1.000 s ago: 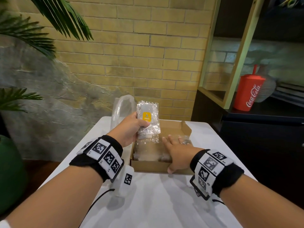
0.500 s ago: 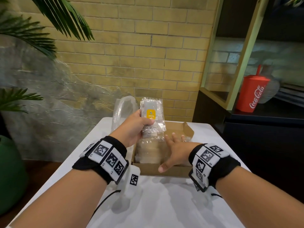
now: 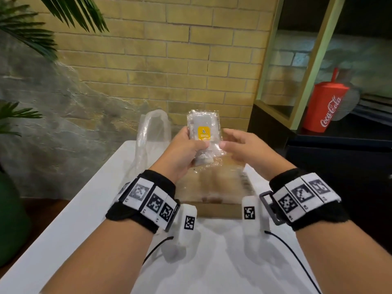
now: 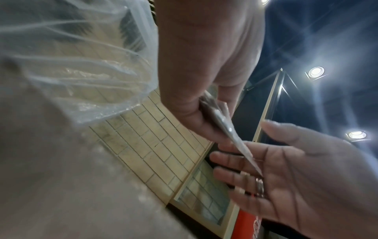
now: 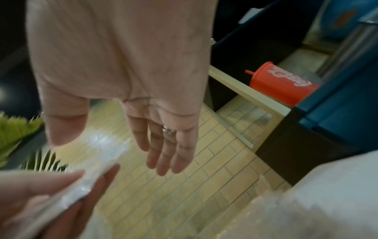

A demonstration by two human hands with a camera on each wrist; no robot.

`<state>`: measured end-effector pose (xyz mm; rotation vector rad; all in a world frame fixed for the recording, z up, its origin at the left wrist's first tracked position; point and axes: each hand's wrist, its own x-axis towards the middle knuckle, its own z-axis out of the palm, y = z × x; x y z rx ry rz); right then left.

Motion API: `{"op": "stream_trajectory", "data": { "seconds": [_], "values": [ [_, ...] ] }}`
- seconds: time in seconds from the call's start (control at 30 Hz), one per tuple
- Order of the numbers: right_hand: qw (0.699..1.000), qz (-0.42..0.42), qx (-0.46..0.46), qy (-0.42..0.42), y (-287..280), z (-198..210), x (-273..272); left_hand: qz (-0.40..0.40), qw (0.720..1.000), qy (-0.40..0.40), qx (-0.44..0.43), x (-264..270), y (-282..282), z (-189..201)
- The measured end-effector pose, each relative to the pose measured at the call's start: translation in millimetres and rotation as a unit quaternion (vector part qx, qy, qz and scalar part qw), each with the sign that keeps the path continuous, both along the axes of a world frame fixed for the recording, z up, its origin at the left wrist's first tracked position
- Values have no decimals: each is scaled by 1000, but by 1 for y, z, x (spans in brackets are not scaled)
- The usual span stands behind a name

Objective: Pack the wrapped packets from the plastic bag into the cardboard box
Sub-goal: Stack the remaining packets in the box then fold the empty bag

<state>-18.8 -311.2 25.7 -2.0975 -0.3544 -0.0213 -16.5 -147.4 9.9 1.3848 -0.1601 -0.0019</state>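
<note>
Packet (image 3: 204,132), clear wrap with a yellow label, is held up in the air above the far end of the cardboard box (image 3: 214,206), at 12 o'clock from the wrists. Left hand (image 3: 182,151) pinches its lower left part, thumb in front and fingers behind. Right hand (image 3: 244,145) is at the packet's right edge, fingers (image 5: 163,150) straight and relaxed, thumb tip near or touching the wrap; I cannot tell which. Plastic bag (image 3: 151,134) stands at 11 o'clock of the box on the white bench (image 3: 84,219). More wrapped packets already lie in the box.

Step, as I judge it: carrying one packet from bag to box, about to place. Packet stands nearly upright, long axis vertical, label facing the person, top edge toward 12. Next move probably calls for tipping it flat and lowering it onto the packets below.
</note>
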Motion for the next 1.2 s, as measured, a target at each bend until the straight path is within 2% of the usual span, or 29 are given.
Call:
{"op": "stream_trajectory", "data": {
  "seconds": [0.07, 0.13, 0.23, 0.37, 0.47, 0.63, 0.8, 1.0, 1.2],
  "values": [
    [995, -18, 100, 6, 5, -4, 0, -7, 1000, -18, 23, -1, -3, -5],
    [989, -51, 136, -17, 11, -10, 3, -17, 998, -34, 44, -4, -4, -9],
    [983, -62, 168, -37, 15, -18, 4, -30, 997, -37, 53, -6, -2, -15],
    [983, -68, 164, -38, 11, -18, 1, -22, 998, -14, 55, -3, 6, -11],
    [988, -74, 120, -63, 3, -12, 0, 3, 999, -8, 39, -2, 12, -4],
    [990, -61, -70, -107, -7, -2, -7, 83, 996, -30, 16, -1, 23, 9],
    [961, -5, -259, -91, 0, -3, -12, 130, 990, -46, 0, -2, 32, 15],
    [944, 75, -320, -39, 11, -15, -9, 111, 993, -29, 39, -4, 31, 11],
    [950, 41, -296, -85, 8, -10, -9, 104, 992, -44, 61, -5, 28, 10]
  ]
}}
